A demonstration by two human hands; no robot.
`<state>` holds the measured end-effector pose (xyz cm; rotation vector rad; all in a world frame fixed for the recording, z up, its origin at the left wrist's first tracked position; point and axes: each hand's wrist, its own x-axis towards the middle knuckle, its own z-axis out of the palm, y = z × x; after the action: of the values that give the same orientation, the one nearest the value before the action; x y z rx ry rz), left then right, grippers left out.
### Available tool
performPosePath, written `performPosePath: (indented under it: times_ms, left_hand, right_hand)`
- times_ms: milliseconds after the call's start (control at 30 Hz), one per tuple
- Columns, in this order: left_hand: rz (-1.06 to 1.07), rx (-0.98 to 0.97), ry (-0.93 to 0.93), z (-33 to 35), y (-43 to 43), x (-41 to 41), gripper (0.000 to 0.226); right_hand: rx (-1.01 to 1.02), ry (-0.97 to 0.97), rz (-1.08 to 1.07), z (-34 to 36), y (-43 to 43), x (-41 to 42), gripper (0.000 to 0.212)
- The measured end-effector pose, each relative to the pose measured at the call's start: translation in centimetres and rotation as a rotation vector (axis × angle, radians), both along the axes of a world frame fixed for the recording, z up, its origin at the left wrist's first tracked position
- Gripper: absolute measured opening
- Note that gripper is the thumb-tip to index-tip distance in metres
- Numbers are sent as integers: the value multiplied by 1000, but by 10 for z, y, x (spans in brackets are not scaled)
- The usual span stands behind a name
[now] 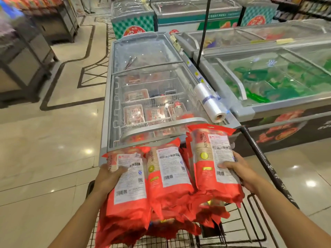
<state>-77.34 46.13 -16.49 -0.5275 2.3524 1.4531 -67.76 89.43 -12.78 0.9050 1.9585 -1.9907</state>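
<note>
I hold a stack of several red food packs with white back labels above a wire shopping cart point(254, 222). My left hand point(107, 178) grips the left pack point(129, 190), thumb over its label. My right hand point(238, 170) grips the right pack point(213, 158), which stands higher and more upright than the rest. A middle pack point(168, 169) lies between them, and more red packs are piled underneath. Both forearms reach in from the bottom corners.
A chest freezer point(114, 97) with sliding glass lids stands directly ahead, meat trays in wire baskets inside. A plastic-bag roll point(209, 101) lies on its right rim. Another freezer point(250, 111) with green packs is to the right. A black pole point(204, 27) rises between them. Tiled floor lies left.
</note>
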Motion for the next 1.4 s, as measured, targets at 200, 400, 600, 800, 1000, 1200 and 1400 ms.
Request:
performPosePath:
  times_ms: [200,400,600,800,1000,1200,1400]
  left_hand:
    - [-49,-236,108,-1,12,-4,70]
    - [-151,-615,227,23,23,5,80]
    - [-303,-807,513,75,37,20,82]
    - [-242,-903,705,116,8,56,80]
    - [-105,-1028,658,145,-83,116,81]
    - [70,-1148,579,163,-202,205,81]
    - [290,-1214,464,179,-329,311,82]
  right_hand:
    - [323,-26,4,11,-4,-10,59]
    - [876,100,153,32,-41,-9,80]
    - [1241,391,430,62,-123,-26,72]
    - [1365,551,584,92,-223,-36,74]
    - [1357,651,769,116,-339,-13,72]
    - [1309,881,890,139,-475,43,73]
    - [1248,1074,1055,166,-618,116,73]
